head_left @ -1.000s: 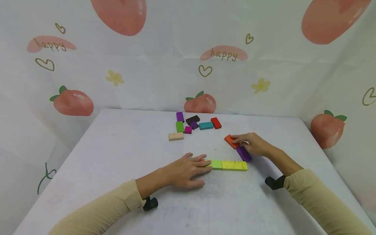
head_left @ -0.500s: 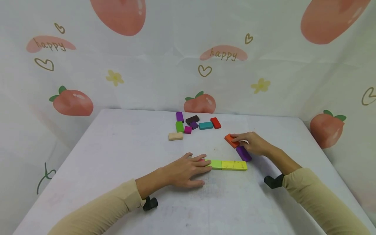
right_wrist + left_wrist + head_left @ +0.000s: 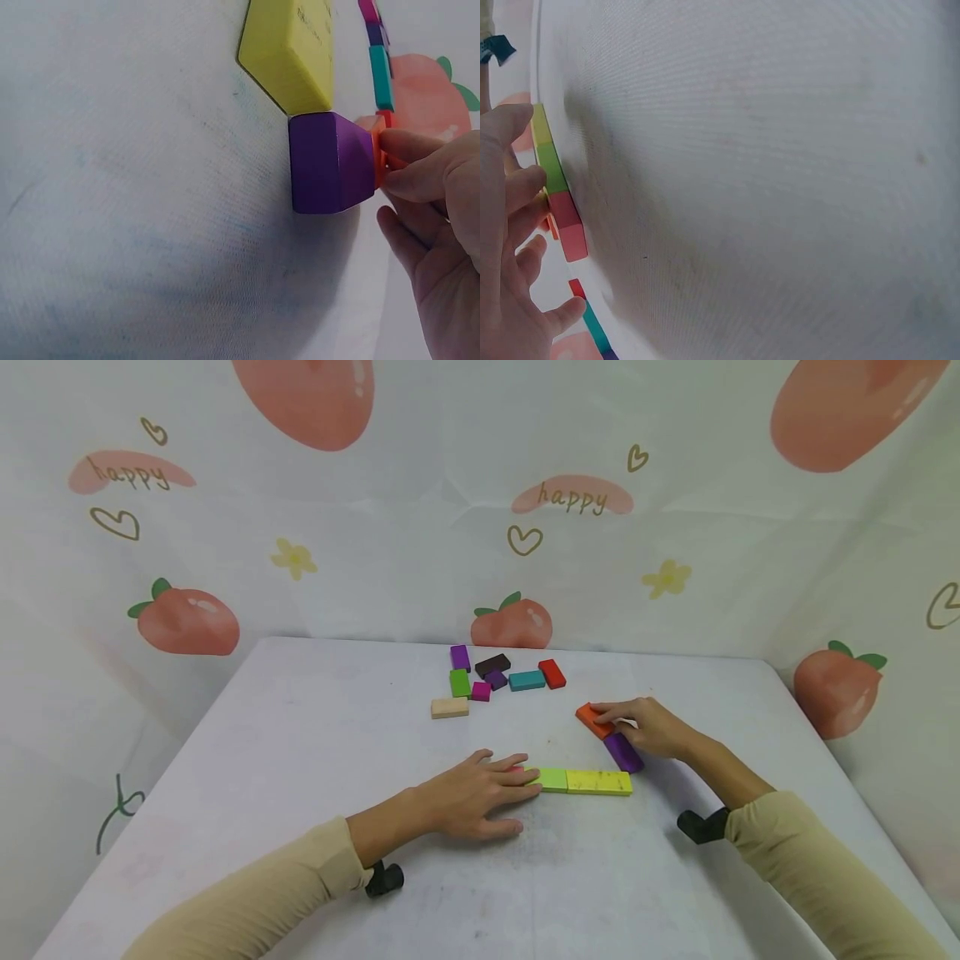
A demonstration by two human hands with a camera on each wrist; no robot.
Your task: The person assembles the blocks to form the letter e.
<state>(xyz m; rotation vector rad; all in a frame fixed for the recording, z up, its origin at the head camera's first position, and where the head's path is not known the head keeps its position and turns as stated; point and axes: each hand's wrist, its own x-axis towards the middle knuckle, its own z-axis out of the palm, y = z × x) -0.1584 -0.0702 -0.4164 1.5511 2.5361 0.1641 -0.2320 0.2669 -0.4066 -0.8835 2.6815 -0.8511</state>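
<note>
My left hand rests with spread fingers over the left part of a row of wooden blocks. The row has a yellow block, a light green block and pinkish-red pieces, mostly covered by the fingers in the head view. My right hand pinches an orange block between thumb and fingers. That block lies end to end with a purple block, which slants away from the yellow block's right end. In the right wrist view, the purple block meets the yellow block's corner.
Toward the back of the white table lie several loose blocks, among them a natural wood block, a green block, a teal block and a red block. A fruit-printed cloth hangs behind.
</note>
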